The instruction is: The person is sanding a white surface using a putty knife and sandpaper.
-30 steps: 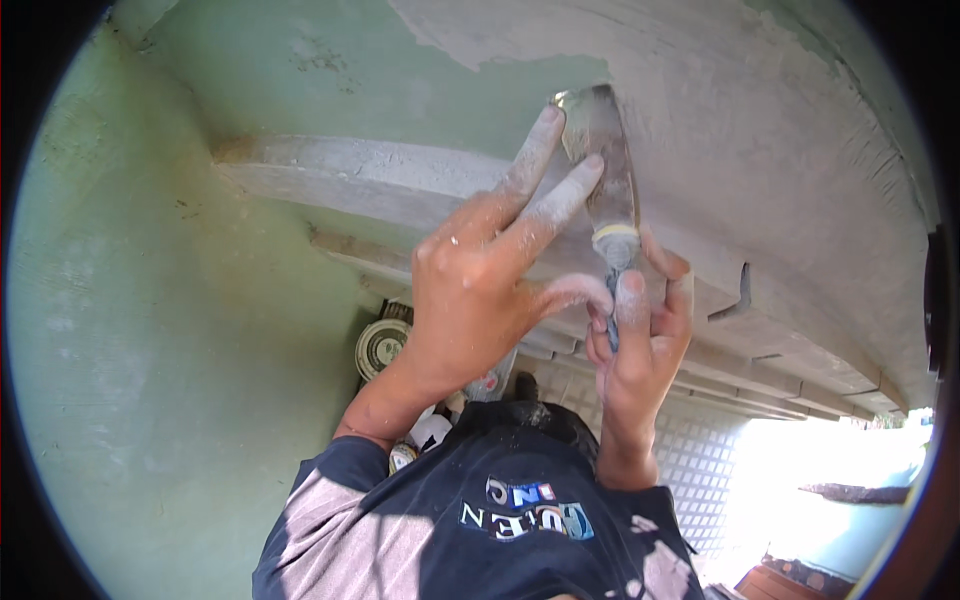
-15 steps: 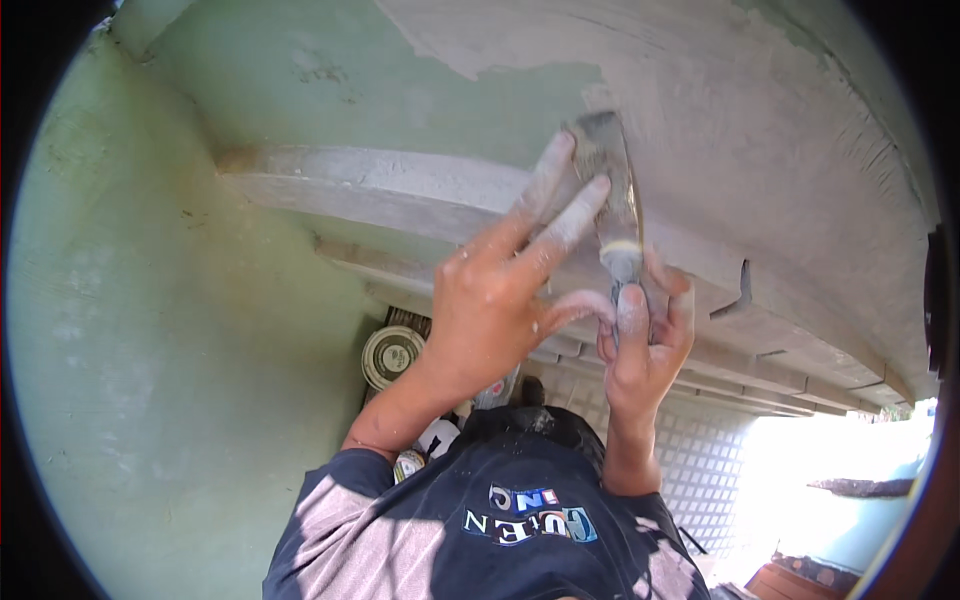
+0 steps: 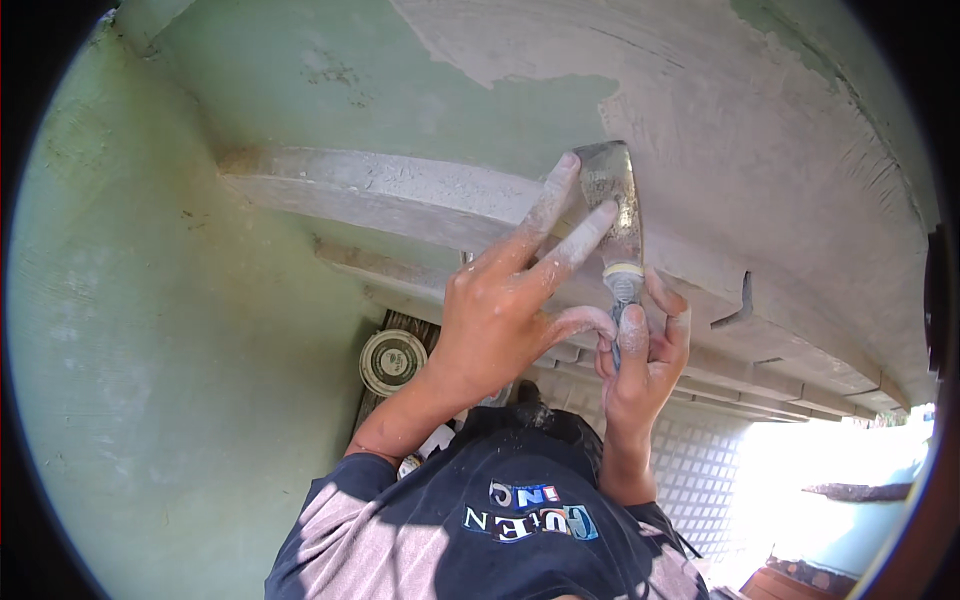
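Note:
A putty knife (image 3: pixel 625 225) with a wide metal blade and a grey handle lies against a plastered surface, where a pale grey coat (image 3: pixel 720 130) covers part of the green paint (image 3: pixel 500 115). My right hand (image 3: pixel 645 355) is closed around the handle, thumb along it. Two fingers of my left hand (image 3: pixel 505 300) stretch out and spread over the blade, and its thumb reaches the handle. The other left fingers are hidden. White dust coats the fingers of both hands. Just below the blade runs a pale ledge (image 3: pixel 380 190).
Several more ledges (image 3: pixel 740 365) step away below and to the right. A bent metal piece (image 3: pixel 738 303) sticks out near my right hand. A green wall (image 3: pixel 180 330) fills the left side. Far below is a round lidded bucket (image 3: pixel 392 362).
Both hands and the putty knife have slid a little way toward me along the surface. The blade, blurred before, now shows sharply. My grip looks the same.

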{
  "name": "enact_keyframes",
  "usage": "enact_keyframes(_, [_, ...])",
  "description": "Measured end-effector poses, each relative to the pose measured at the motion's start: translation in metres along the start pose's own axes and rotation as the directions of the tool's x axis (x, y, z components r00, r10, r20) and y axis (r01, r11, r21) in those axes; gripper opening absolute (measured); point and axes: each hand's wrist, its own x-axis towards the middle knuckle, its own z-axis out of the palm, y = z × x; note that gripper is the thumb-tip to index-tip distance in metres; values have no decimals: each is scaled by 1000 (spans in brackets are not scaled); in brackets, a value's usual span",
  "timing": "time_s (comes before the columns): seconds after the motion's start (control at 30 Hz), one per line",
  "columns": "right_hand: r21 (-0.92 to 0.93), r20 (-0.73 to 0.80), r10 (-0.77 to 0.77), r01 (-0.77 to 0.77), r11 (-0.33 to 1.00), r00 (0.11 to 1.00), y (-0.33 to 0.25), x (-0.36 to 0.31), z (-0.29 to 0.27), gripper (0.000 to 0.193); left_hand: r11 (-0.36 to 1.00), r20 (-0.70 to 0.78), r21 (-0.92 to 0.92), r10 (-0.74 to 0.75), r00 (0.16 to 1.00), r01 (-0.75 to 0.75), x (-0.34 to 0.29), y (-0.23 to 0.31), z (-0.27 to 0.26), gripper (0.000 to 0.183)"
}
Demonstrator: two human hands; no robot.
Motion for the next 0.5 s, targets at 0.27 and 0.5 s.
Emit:
enact_keyframes(0.27, [-89, 37, -47, 50, 995, 998, -21, 18, 3, 37, 999, -53, 19, 48, 997, -47, 16, 0, -2, 90])
enact_keyframes(0.5, [-104, 88, -9, 19, 994, 996, -32, 15, -14, 37, 998, -49, 16, 58, 997, -57, 22, 11, -3, 87])
